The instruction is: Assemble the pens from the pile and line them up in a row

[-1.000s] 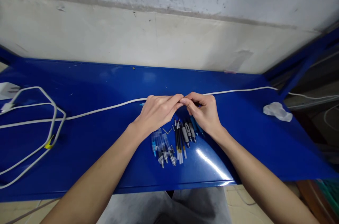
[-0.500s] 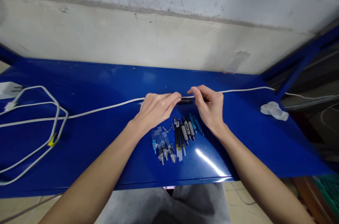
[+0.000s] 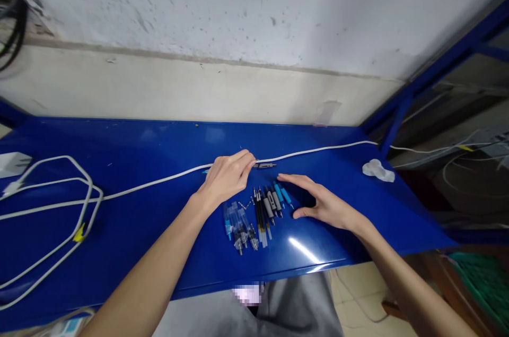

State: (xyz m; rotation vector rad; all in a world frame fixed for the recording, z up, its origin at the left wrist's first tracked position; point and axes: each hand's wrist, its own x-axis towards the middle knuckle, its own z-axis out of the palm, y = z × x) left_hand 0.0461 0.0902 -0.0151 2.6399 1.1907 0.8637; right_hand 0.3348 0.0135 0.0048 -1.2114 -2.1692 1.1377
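My left hand [image 3: 230,171] is closed, its fingertips pinched together at the white cable [image 3: 306,152]. Whatever it pinches, if anything, is hidden. Just past those fingers a grey-and-black pen [image 3: 265,165] lies along the cable, and a blue tip pokes out on the hand's other side. My right hand [image 3: 324,204] is open, thumb and fingers spread beside the blue pen grip sections [image 3: 283,195]. Left of these lie grey grip sections [image 3: 272,203], dark ink refills [image 3: 261,215], small springs [image 3: 245,204] and clear pen barrels [image 3: 240,225].
All this lies on a blue metal shelf [image 3: 159,252] against a wall. Cable loops [image 3: 89,188] and a white plug adapter [image 3: 14,164] are at the left. A crumpled translucent piece [image 3: 377,171] lies at the right, near the blue frame post [image 3: 397,122].
My right hand has come away from the cable toward me and opened beside the blue grip sections. My left hand stays by the cable. The camera view has shifted.
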